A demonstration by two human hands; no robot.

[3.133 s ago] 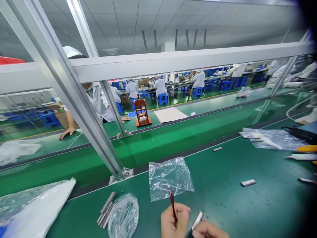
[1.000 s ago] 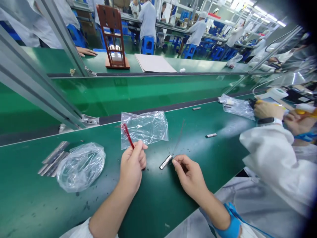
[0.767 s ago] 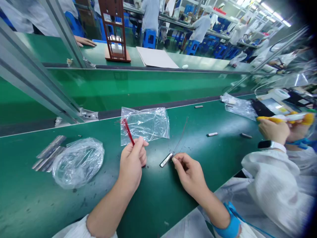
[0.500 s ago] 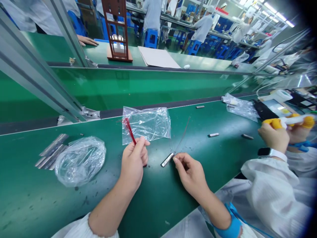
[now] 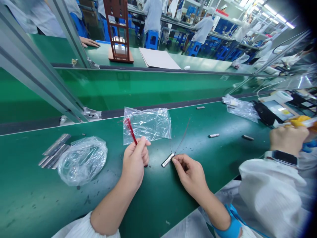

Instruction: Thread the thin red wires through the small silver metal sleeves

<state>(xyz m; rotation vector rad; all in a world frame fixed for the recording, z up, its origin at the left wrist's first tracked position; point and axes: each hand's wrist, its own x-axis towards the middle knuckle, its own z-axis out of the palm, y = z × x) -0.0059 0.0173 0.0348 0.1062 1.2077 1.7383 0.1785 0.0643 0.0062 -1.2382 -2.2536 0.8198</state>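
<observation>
Green surface [image 5: 153, 205], dark specks scattered at left. Beyond: slanted metal post [image 5: 37, 69], people in white coats [image 5: 152, 16], blue stools [image 5: 151, 39]. Red wire bundle [image 5: 131, 130] pinched in left hand's [image 5: 135, 160] fingers, long axis slanting away and leftward, tips over flat clear bag [image 5: 156, 125]. Metal bar [image 5: 167, 160] on surface between hands, long axis running near-left to far-right; far end at right hand's [image 5: 192, 173] fingers, pressed together, grip unclear.

Here's the bundle of thin red strands [image 5: 131, 130], fanned at its far tips, slanting out of the left hand [image 5: 135, 158]; over to the right, the small silvery block [image 5: 167, 160], dark-edged, lies slantwise on the green tabletop [image 5: 153, 198]; one fine dark strand [image 5: 184, 134] curves away from near its far end.
</observation>
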